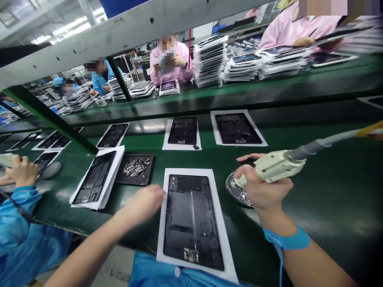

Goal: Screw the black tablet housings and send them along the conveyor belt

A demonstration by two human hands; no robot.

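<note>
My right hand point(266, 189) is wrapped round a pale green corded hand tool point(277, 165), whose cable runs off to the right. Below its front end is a round, perforated metal disc point(236, 187); whether the two are joined is hidden. My left hand point(146, 201), slightly blurred, has its fingers curled together at the left edge of a white sheet point(227, 255). Anything between those fingertips is too small to make out. On that sheet lies an opened black tablet housing point(182, 211), its inside facing up, directly in front of me.
A black tray point(119, 175) of small metal parts point(136, 167) sits left of centre, beside another tablet housing point(97, 175) on stacked sheets. More housings point(237, 127) lie farther back. At left, a co-worker's hand point(22, 171) holds a similar tool. A green post point(54, 119) slants across the left.
</note>
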